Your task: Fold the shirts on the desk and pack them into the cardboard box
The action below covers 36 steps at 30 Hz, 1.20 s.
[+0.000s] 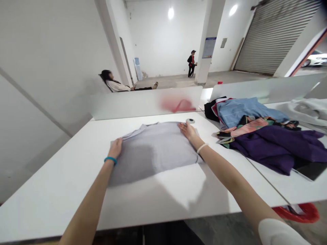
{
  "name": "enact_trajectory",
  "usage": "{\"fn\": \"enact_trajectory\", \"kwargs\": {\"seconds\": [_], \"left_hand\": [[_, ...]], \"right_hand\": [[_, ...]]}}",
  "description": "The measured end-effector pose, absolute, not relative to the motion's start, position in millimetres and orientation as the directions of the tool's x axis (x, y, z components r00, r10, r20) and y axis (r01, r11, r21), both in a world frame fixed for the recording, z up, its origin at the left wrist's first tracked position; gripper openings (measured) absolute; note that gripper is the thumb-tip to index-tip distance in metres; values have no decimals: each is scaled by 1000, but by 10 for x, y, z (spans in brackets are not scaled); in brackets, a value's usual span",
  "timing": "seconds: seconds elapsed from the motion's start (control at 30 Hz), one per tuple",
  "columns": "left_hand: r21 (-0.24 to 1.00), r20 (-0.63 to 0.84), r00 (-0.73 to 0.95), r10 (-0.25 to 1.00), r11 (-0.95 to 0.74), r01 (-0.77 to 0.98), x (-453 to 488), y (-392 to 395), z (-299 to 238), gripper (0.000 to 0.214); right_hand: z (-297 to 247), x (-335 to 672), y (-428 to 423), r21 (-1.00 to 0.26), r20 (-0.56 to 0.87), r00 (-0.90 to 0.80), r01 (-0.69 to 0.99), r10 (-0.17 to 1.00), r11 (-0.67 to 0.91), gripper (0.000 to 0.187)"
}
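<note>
A light grey garment (163, 146) lies spread in a roughly rectangular shape on the white table (66, 177). Its far edge is creased and partly doubled over. At its upper left corner is my left hand (116, 148), with a blue band at the wrist; the fingers are closed on the cloth edge. My right hand (187, 131), with a pale bracelet at the wrist, rests on the far right corner, fingers stretched out over the cloth. A small round white object (190, 120) sits just beyond my right hand.
To the right lie a purple garment (278, 143), a patterned garment (255, 126), a blue garment (245, 109) and white cloth (310, 109). A dark flat device (310, 170) is partly under the purple one. Frosted dividers (122, 103) edge the table. A red bin (310, 212) stands below.
</note>
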State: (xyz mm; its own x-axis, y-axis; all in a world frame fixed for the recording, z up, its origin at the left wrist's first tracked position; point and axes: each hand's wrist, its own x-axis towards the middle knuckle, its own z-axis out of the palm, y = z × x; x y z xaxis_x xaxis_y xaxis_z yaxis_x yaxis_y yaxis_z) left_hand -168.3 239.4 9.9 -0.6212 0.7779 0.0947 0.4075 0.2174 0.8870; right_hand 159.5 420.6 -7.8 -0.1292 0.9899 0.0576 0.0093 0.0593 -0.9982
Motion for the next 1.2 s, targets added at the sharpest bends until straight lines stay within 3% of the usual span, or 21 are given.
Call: {"fn": "enact_trajectory", "kwargs": {"seconds": [0.1,0.17,0.23,0.33,0.4,0.5,0.6,0.73,0.87,1.2], "left_hand": [[724,85,-605,792,368,584,-1718,2477,-238,48],[473,103,-580,808,473,743,-1685,2467,-360,55],[207,169,-534,828,500,841,-1558,2460,-393,58],[13,289,-337,896,348,937,-1174,2482,-381,57],[-53,278,-148,949,169,984,-877,2507,-399,56],[-87,149,47,988,-34,996,-610,2536,-462,54],[-87,54,106,993,-102,991,-726,2546,-494,54],[-48,9,-82,997,83,995,-1325,2476,-515,58],[-35,68,-282,957,285,958,-1831,2354,-591,62],[-29,117,-271,955,276,961,-1594,1967,-604,65]], "right_hand": [[-277,1494,4202,-959,120,-178,233,977,160,29],[-338,1445,4144,-910,152,-238,344,959,230,22],[-349,1345,4027,-813,201,-326,471,924,343,26],[-339,1071,3713,-433,304,-582,621,754,653,41],[-356,866,3459,-189,320,-745,555,585,810,47],[-441,695,3188,-116,303,-831,454,467,883,51],[-547,819,3189,-109,255,-840,467,479,877,57],[-626,1362,3537,-63,185,-751,634,633,771,63],[-634,1852,3880,-34,137,-588,801,797,597,61],[-624,2129,3558,-117,106,-532,832,840,542,57]]}}
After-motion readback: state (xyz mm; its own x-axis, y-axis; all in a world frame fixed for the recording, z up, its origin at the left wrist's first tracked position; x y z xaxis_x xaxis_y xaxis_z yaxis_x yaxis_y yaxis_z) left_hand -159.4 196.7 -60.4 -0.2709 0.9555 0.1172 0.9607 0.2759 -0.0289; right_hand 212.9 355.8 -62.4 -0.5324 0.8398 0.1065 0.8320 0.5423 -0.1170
